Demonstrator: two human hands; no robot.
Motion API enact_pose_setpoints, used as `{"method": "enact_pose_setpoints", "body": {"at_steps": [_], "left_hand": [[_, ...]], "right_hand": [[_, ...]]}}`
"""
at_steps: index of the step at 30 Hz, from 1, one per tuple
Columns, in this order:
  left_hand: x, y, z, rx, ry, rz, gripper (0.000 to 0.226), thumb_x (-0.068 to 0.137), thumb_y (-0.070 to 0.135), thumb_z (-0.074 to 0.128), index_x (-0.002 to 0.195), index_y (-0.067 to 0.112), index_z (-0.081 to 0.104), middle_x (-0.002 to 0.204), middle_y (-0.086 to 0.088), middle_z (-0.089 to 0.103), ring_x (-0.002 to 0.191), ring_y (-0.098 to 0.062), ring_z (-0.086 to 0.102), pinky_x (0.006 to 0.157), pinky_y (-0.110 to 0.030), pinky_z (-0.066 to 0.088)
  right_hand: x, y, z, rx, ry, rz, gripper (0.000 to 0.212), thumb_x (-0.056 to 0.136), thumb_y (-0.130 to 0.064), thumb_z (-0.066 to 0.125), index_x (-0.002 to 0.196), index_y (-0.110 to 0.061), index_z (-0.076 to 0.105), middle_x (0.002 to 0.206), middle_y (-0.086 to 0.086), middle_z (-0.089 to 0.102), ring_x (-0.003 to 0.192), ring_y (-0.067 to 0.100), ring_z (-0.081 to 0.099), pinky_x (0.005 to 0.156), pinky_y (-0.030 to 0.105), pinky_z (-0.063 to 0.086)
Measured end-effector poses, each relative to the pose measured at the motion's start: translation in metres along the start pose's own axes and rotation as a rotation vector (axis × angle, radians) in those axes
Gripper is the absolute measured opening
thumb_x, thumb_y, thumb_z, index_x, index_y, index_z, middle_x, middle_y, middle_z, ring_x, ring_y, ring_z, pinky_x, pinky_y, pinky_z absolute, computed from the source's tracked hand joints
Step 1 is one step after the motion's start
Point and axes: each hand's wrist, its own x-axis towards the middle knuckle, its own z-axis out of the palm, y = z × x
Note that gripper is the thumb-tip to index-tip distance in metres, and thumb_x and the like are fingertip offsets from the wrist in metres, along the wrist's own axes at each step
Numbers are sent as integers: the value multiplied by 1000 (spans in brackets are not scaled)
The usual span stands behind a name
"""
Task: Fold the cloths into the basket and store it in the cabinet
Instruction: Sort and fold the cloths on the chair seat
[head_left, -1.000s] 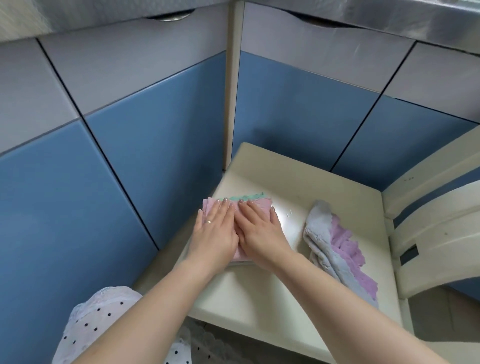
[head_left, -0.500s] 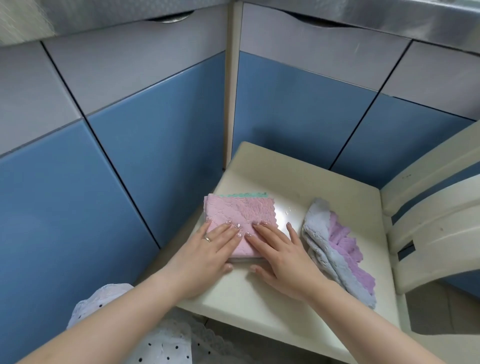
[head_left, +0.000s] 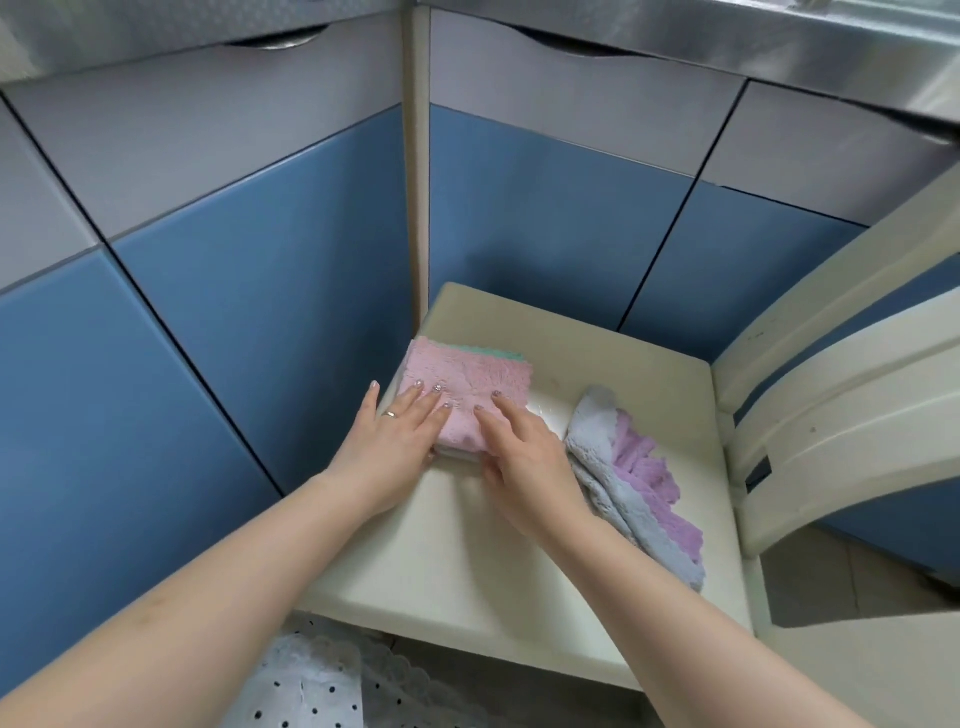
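Head view: folded pink cloth (head_left: 465, 397) stacked on a green one at the far left corner of the cream chair seat (head_left: 467, 561), left hand (head_left: 395, 441) flat on top with straight fingers, right hand (head_left: 524, 457) grasping the stack's near right edge, thumb apparently tucked below. Soft, light, fluffy and floppy by the look, so probably best lifted as a stack, pinched along the near folded edge; grey-and-purple cloths (head_left: 628, 478) crumpled just to the right, not yet folded. No basket in sight, no brand, label or readable writing anywhere.
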Motion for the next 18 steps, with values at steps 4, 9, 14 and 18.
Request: {"method": "enact_pose_setpoints", "body": {"at_steps": [4, 9, 14, 18], "left_hand": [[-7, 24, -11, -134, 138, 108, 58, 95, 36, 44, 147, 20, 24, 158, -1, 14, 146, -19, 10, 115, -50, 1], [2, 80, -35, -426, 430, 287, 31, 87, 8, 60, 117, 12, 63, 130, -6, 59, 127, -26, 49, 108, -58, 23], [22, 130, -45, -482, 259, 432, 39, 93, 9, 47, 128, 24, 56, 138, 7, 50, 134, -14, 37, 113, -40, 16], [29, 144, -44, -303, 136, 505, 40, 89, 10, 48, 126, 23, 58, 133, 5, 54, 117, -25, 50, 93, -37, 39]], "right_hand": [[-43, 25, -37, 151, 383, 68, 25, 82, -5, 58, 102, -13, 70, 99, 3, 62, 92, 23, 57, 79, 36, 45], [-96, 75, -48, 259, 344, 572, 26, 87, -4, 57, 108, -16, 67, 104, 1, 58, 100, 23, 57, 87, 38, 45], [-119, 93, -44, 255, 225, 657, 25, 83, -23, 65, 108, -21, 69, 100, -2, 60, 94, 15, 60, 83, 31, 46], [-120, 93, -44, 181, 71, 640, 16, 80, -40, 66, 93, -32, 69, 84, -12, 56, 85, 11, 58, 73, 29, 45]]}}
